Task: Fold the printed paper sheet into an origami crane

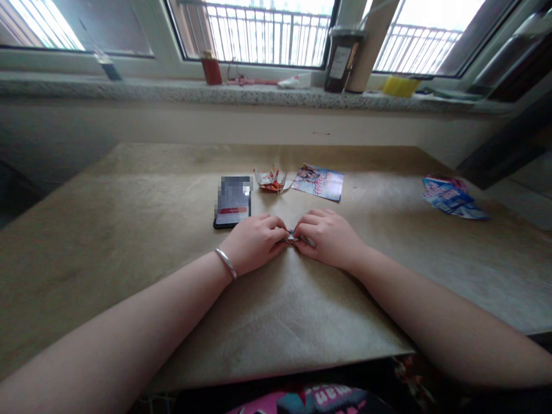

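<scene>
Between my two hands is a small piece of folded paper with white, blue and reddish parts, mostly covered by my fingers. My left hand pinches its left end, and a silver bangle circles that wrist. Its right end is pinched by my right hand. Just beyond my left hand lies a phone with its screen lit. A folded paper figure with pointed red and white tips stands past my fingers. To its right rests a flat printed sheet in blue and pink.
Several blue printed packets or cards are piled at the table's right. Along the stone windowsill stand a red container, a dark lidded cup and a yellow object. The table's near edge is close to my body.
</scene>
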Available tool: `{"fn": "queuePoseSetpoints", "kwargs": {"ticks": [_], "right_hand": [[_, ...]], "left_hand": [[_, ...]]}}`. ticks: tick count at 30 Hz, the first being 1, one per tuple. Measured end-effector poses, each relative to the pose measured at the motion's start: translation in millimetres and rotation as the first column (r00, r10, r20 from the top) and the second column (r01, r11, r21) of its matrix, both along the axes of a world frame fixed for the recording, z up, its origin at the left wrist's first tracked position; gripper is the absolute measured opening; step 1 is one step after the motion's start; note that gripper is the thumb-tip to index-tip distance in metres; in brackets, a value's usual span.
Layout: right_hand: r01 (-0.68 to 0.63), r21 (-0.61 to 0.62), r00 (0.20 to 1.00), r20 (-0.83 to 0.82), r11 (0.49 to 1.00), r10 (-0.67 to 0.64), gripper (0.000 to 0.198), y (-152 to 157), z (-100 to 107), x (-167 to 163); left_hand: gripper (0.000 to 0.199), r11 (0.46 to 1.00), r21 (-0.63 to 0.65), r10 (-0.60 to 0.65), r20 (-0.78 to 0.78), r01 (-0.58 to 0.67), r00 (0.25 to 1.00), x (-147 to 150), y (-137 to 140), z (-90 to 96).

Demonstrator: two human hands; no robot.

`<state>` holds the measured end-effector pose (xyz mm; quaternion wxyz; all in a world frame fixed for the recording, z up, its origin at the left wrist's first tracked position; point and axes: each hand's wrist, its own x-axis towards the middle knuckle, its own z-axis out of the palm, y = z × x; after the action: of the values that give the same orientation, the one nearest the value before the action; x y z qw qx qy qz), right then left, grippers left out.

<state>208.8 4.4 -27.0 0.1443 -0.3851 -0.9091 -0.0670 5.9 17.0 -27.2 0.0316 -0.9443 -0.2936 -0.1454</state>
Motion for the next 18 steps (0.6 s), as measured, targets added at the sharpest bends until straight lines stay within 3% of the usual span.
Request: {"fn": "queuePoseSetpoints", "kwargs": {"ticks": [6,11,18], "right_hand": [[0.089,-0.074,0.980,-0.170,0.993,-0.101,0.013,-1.3,-1.0,-3.1],[0.066,-0.125,0.963,-0.250,0.990,-0.096,0.013,-2.9,1.0,-2.2],[0.039,-0.130,0.956,-0.283,0.991,-0.074,0.011,-4.5,-0.2,-1.0]], "left_hand": [[0.017,0.998,-0.030,0.060,0.037,-0.059,0.997,1.4,-0.9,0.1],[0.022,0.995,-0.030,0.098,0.103,-0.095,0.990,0.8,-0.2,-1.2],[0.021,0.998,-0.006,0.060,0.155,-0.059,0.986,0.8,-0.1,-1.7]]}}
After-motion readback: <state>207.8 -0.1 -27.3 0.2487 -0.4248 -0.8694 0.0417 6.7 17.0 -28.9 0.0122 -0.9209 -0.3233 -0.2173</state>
